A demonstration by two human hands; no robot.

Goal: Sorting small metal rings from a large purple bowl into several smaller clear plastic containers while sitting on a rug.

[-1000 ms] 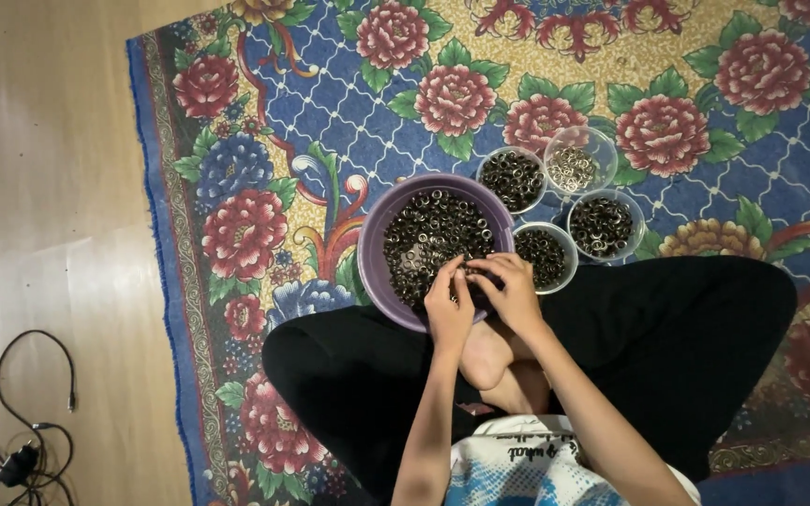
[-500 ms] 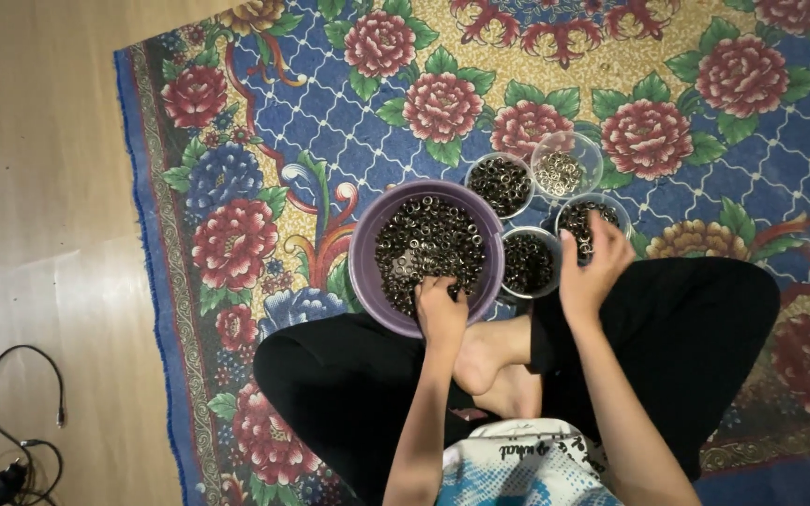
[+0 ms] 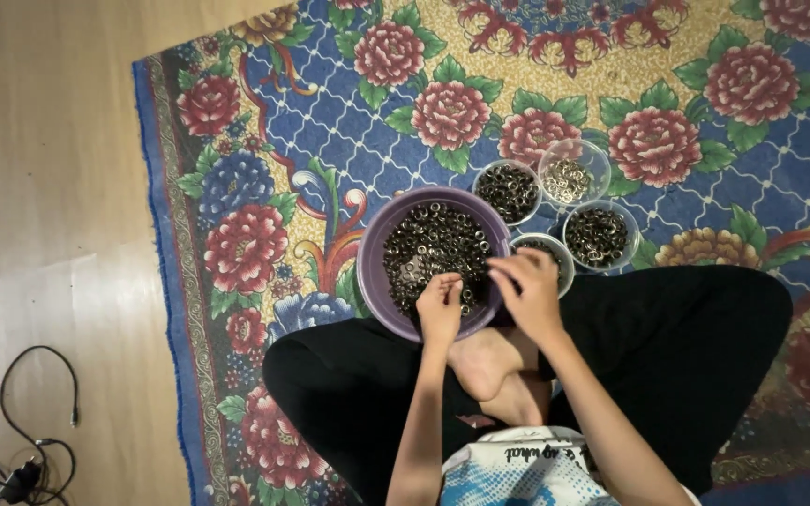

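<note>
Floor: wooden boards [image 3: 67, 234], covered on the right by a floral rug [image 3: 264, 159] in blue, red and yellow; black cable [image 3: 25, 412] at the lower left of the boards.
Person: sits cross-legged on the rug, black trousers, one bare foot [image 3: 485, 361] tucked under the hands.
Purple bowl [image 3: 377, 258]: just in front of the legs, well filled with small metal rings [image 3: 433, 239], dark and silvery mixed.
Small bowls: four beside it on the right; dark rings in one [image 3: 506, 190], pale ones in the clear one [image 3: 574, 173], dark ones in the far right one [image 3: 599, 234], the nearest [image 3: 560, 258] half hidden.
Left hand [image 3: 440, 305]: over the near rim of the purple bowl, fingers curled down into the rings; what they pinch, cannot tell.
Right hand [image 3: 529, 290]: over the near right rim, fingertips drawn together toward the left hand; contents too small to see.
Progress: sorting looks partway; every visible small bowl holds some rings, the bulk is still in the purple bowl.
</note>
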